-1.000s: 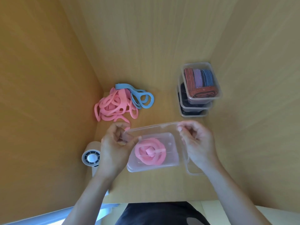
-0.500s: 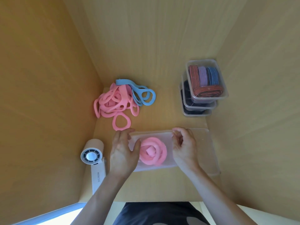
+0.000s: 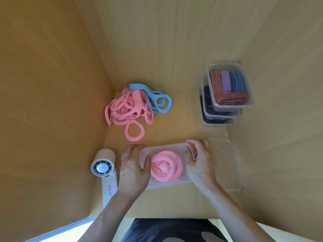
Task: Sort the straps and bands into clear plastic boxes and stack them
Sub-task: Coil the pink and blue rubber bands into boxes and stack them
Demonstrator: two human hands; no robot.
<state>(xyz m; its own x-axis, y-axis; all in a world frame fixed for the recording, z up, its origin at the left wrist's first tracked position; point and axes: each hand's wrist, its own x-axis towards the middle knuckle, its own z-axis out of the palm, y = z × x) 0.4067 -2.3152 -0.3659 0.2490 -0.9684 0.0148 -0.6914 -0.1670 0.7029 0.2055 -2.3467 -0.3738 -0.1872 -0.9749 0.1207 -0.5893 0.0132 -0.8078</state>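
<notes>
Box (image 3: 162, 148) has come down since 1 s ago: it was held up and tilted then, and it now sits flat on the shelf (image 3: 174, 201), near-centre. Hands have slid to its two ends. The last half sec shows hardly any shift.

L hand (image 3: 133, 165) wraps the box's left end, fingers curled over the far-left corner and thumb lying across the top, gripping it. R hand (image 3: 199, 161) wraps the right end, fingers curled at the far-right corner, also gripping. The box lies directly btwn the two palms and touches both.

Inside is a pink coil (image 3: 166, 165), seen through hazy plastic. Can't tell if a lid is on.

A flat clear piece (image 3: 225, 163) lies under and to the right of the R hand; lid or tray, can't tell.

Far left is a pink pile (image 3: 125, 109), w/ one loose ring (image 3: 134, 138) at its near edge, just far of the L hand but apart from it. Blue bands (image 3: 138, 86) touch the pile's right side.

Far right is a stack (image 3: 245, 79) of 3 boxes, w/ striped straps (image 3: 227, 82) in the top one, well apart from the R hand.

A fan (image 3: 103, 166) sits just left of the L hand.
</notes>
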